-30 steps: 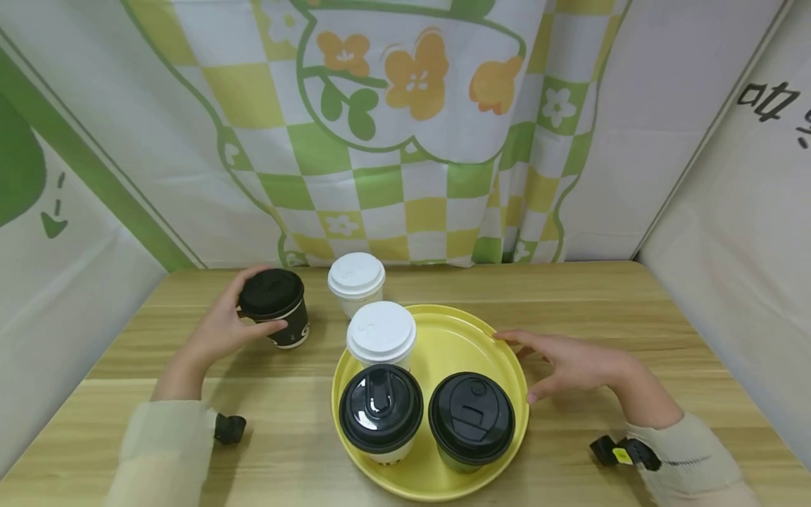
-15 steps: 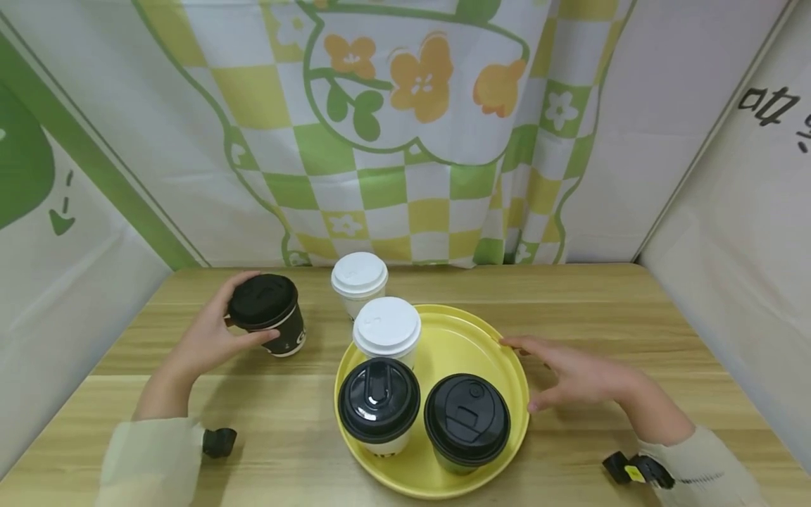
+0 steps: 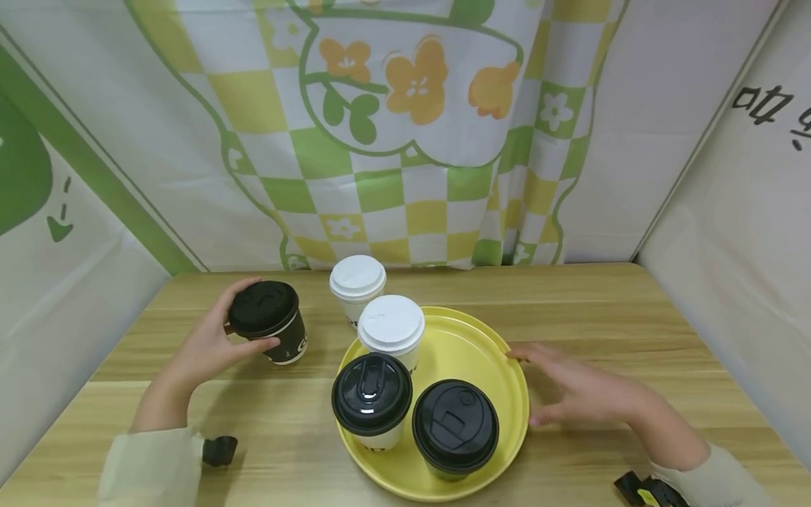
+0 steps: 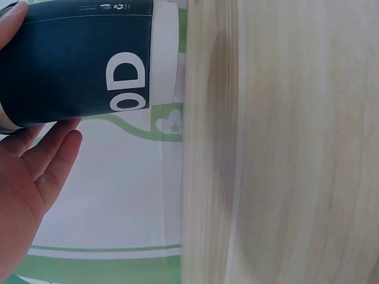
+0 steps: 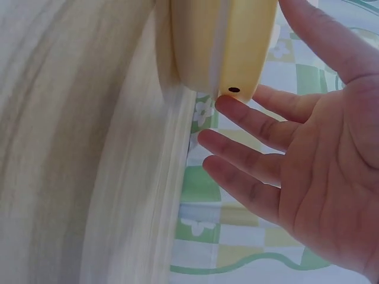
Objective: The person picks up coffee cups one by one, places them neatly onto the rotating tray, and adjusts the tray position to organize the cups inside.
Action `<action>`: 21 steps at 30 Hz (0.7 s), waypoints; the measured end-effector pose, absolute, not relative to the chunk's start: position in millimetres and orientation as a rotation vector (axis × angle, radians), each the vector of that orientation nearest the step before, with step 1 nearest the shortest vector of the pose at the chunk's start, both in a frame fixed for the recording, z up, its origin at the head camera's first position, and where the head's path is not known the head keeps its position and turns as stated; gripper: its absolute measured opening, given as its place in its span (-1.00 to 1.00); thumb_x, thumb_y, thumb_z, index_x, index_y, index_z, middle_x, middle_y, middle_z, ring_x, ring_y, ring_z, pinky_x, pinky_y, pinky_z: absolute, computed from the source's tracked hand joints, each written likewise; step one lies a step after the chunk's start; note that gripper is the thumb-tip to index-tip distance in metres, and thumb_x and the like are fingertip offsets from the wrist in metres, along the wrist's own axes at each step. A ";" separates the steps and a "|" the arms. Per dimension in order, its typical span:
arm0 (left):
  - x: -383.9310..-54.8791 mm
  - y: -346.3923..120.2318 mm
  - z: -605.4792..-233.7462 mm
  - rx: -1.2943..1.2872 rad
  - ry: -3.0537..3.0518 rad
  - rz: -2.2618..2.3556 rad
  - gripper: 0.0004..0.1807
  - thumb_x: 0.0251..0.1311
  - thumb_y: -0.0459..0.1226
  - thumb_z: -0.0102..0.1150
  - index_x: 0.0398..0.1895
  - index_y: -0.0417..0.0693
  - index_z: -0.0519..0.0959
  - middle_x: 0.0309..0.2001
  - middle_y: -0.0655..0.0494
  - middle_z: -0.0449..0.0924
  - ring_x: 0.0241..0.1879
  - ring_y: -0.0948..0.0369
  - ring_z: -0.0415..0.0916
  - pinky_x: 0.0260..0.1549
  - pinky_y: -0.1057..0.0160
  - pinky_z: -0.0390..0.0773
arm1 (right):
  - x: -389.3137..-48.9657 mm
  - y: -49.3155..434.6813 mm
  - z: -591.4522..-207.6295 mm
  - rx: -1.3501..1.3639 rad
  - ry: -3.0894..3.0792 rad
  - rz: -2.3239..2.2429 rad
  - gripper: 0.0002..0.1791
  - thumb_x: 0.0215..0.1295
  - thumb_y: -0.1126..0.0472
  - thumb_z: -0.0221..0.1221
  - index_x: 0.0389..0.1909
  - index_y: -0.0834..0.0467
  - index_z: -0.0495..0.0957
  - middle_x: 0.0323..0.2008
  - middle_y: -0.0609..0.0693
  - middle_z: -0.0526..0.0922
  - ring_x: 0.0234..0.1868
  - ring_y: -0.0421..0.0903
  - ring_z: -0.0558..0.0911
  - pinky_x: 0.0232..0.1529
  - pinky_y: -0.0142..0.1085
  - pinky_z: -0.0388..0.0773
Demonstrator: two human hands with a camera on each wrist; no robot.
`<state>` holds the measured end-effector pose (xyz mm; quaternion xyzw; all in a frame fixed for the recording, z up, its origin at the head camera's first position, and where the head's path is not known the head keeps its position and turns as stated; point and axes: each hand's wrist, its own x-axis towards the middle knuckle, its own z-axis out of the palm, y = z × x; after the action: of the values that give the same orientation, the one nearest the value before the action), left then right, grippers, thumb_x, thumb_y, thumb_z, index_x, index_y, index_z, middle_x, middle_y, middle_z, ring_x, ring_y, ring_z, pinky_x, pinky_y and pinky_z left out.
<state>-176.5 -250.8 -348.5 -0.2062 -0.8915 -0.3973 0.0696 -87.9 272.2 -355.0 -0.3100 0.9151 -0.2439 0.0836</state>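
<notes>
My left hand grips a black paper coffee cup with a black lid, fingers behind and thumb in front. In the left wrist view, the cup's pale base lies close to the wooden tabletop. At right, my right hand touches the rim of a round yellow tray with spread fingers and thumb. Three lidded coffee cups stand on the tray: a white one, one with a glossy black lid and one with a matte black lid.
Another white-lidded cup stands on the wooden table just behind the tray. A checked curtain hangs along the table's back edge, and pale fabric walls enclose both sides.
The tray has turned clockwise: its white cup went right and back, its black-lidded cups left. My right hand followed the rim nearer. My left hand shifted the black cup slightly left and nearer.
</notes>
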 end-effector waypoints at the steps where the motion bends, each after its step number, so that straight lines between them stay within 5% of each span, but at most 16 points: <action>1: -176.5 -250.8 -348.9 -0.618 -2.683 -1.195 0.05 0.00 -0.27 0.53 0.53 0.14 0.11 0.33 -0.12 0.38 0.06 0.67 0.29 -0.07 0.44 0.45 | -87.4 272.8 -354.9 -0.929 2.728 -0.735 0.00 0.09 -0.31 0.31 0.41 0.20 0.24 0.37 0.12 0.38 0.37 0.18 0.38 0.27 0.17 0.38; 9: -177.5 -252.4 -350.3 -0.613 -2.682 -1.182 0.06 -0.01 -0.27 0.54 0.53 0.17 0.10 0.33 -0.12 0.37 0.07 0.67 0.29 -0.05 0.39 0.48 | -110.5 283.5 -350.8 -0.847 2.516 -1.042 -0.23 0.29 0.06 0.31 0.40 0.22 0.21 0.21 0.15 0.47 0.17 0.25 0.50 0.07 0.25 0.50; 13: -178.1 -252.0 -350.0 -0.607 -2.681 -1.173 0.06 -0.02 -0.26 0.55 0.53 0.19 0.12 0.33 -0.10 0.39 0.06 0.66 0.30 -0.04 0.25 0.52 | -137.2 283.5 -347.9 -0.856 2.464 -1.115 -0.25 0.33 0.18 0.28 0.43 0.33 0.17 0.15 0.26 0.46 0.09 0.19 0.53 0.07 0.00 0.60; 16: -177.9 -250.7 -350.3 -0.610 -2.679 -1.172 0.05 -0.03 -0.26 0.56 0.52 0.18 0.14 0.32 -0.09 0.40 0.06 0.64 0.31 -0.05 0.34 0.50 | -155.9 281.3 -348.0 -0.860 2.443 -1.114 -0.27 0.33 0.19 0.27 0.41 0.37 0.21 0.14 0.30 0.47 0.04 0.11 0.57 0.03 -0.20 0.63; 21: -176.9 -250.6 -351.0 -0.617 -2.674 -1.180 0.05 -0.03 -0.27 0.55 0.52 0.17 0.14 0.33 -0.09 0.38 0.08 0.65 0.30 -0.03 0.34 0.50 | -179.3 276.6 -351.8 -0.848 2.429 -1.049 -0.32 0.32 0.19 0.28 0.37 0.37 0.31 0.11 0.22 0.55 -0.01 -0.01 0.62 0.01 -0.28 0.61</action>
<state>-176.9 -250.6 -351.0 -0.2059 -0.8925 -0.3939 0.0770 -179.3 276.6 -351.8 -0.3002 0.8599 -0.3713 0.1807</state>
